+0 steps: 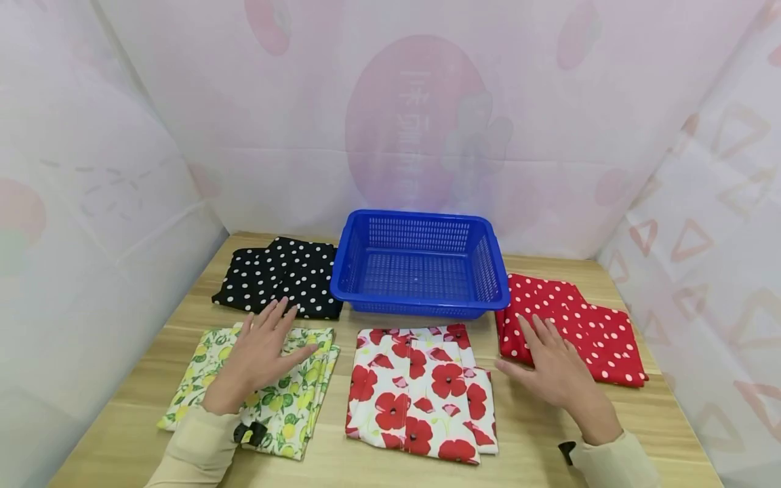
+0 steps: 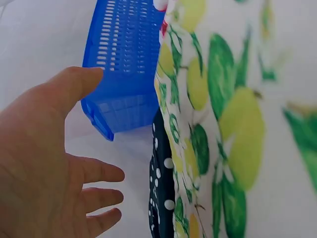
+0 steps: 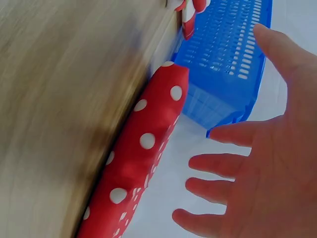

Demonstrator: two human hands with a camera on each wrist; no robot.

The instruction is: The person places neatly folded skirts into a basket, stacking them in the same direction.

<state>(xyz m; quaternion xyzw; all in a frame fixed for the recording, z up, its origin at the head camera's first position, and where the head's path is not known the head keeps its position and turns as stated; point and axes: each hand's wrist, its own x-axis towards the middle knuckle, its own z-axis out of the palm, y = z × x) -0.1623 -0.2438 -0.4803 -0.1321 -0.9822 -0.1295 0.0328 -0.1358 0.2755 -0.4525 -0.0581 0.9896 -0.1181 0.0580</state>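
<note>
My left hand hovers with spread fingers over a folded lemon-print cloth; the left wrist view shows a gap between palm and fabric. Over the near left part of a folded red cloth with white dots, my right hand is likewise spread and holds nothing. Between the hands lies a folded white cloth with red poppies. Behind it stands a blue plastic basket with slotted sides and nothing inside. A folded black cloth with white dots lies left of the basket.
All of this rests on a wood-grain table. Pale printed sheets hang around it, with a back sheet close behind the basket. A small black piece sits at the left cuff, another at the right cuff.
</note>
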